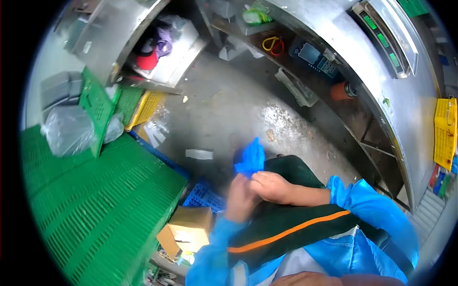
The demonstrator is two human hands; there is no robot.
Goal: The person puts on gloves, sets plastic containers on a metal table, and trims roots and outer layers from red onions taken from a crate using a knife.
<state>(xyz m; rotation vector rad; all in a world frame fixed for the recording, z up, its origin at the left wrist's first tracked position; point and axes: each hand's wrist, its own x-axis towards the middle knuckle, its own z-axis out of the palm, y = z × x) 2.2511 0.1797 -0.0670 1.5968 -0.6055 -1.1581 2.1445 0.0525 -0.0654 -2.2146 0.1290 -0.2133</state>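
In the middle of the head view a bright blue, thin, crumpled thing (251, 158) sticks up from between my hands; it looks like a plastic bag or glove, but I cannot tell which. My right hand (273, 187) is closed, its fingers pinching the lower end of it. Beside it and touching it, my left hand (239, 199) is also closed at that end, somewhat smeared by motion, with its fingertips partly hidden. Both hands are held in front of my body, over the dark apron (291, 224) with an orange stripe.
Green slatted crates (109, 205) fill the left side, with an open cardboard box (191, 224) and a blue crate (204, 195) beside them. A metal counter (353, 43) with a scale (381, 38) curves along the right. White scrap (199, 154) lies on the floor.
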